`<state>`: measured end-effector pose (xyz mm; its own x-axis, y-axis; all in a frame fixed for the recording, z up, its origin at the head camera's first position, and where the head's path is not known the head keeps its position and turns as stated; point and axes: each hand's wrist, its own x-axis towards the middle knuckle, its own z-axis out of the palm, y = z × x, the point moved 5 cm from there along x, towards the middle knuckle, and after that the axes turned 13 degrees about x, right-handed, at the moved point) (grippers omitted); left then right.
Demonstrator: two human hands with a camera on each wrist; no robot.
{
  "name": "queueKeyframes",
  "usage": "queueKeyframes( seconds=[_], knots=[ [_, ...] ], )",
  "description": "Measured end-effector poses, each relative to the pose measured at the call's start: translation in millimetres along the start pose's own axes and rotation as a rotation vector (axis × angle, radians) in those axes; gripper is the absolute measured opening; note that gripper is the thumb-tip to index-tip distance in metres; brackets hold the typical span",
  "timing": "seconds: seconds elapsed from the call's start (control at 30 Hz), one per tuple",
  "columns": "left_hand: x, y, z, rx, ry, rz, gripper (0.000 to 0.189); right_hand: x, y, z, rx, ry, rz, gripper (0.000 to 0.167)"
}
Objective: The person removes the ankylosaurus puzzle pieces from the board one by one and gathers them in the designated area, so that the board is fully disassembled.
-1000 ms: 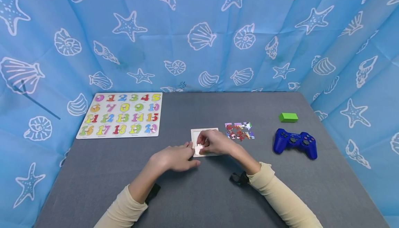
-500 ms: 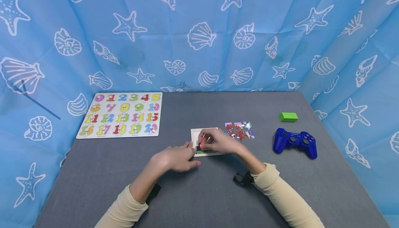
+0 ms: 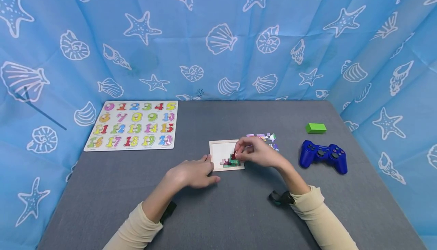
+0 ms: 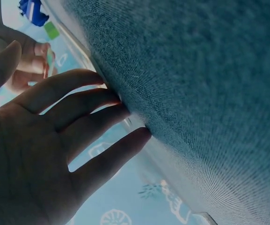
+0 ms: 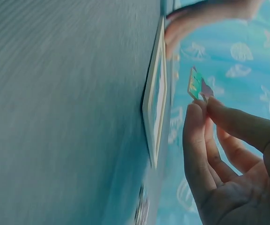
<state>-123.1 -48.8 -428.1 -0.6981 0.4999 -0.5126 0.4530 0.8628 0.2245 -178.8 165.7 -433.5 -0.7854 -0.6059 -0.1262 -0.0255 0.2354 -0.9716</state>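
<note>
My right hand [image 3: 257, 152] pinches a small jigsaw puzzle piece [image 5: 196, 84], green with a dark red patch, between thumb and index finger. In the right wrist view the piece is tilted and raised off the wooden puzzle tray [image 3: 218, 151]. Another jigsaw piece [image 3: 226, 162] lies inside the tray along its near side, partly overlapped by the held one in the head view. The fingertips of my left hand [image 3: 192, 173] rest at the tray's left edge, with fingers straight and thumb spread away.
Just right of the tray lies a cluster of puzzle pieces [image 3: 272, 137], partly behind my right hand. A blue game controller [image 3: 323, 156] and a green block [image 3: 316, 128] are farther right. At back left lies a number board [image 3: 131, 126]. A blue curtain [image 3: 218, 68] hangs behind the table.
My right hand has moved from the tray's lower left to its right side. The held piece first showed its pale back, then its coloured face. The left hand stays put.
</note>
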Motion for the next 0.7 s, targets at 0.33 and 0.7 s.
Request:
queueKeyframes(
  seconds=[0.33,0.7],
  knots=[
    [-1.4,1.8,1.0,0.01,0.036,0.012,0.042,-28.1,18,-31,0.002,0.035,0.041,0.014],
    [-0.9,2.9,1.4,0.017,0.042,0.013,0.042,-37.1,26,-43,-0.125,0.062,0.08,0.013]
  ],
)
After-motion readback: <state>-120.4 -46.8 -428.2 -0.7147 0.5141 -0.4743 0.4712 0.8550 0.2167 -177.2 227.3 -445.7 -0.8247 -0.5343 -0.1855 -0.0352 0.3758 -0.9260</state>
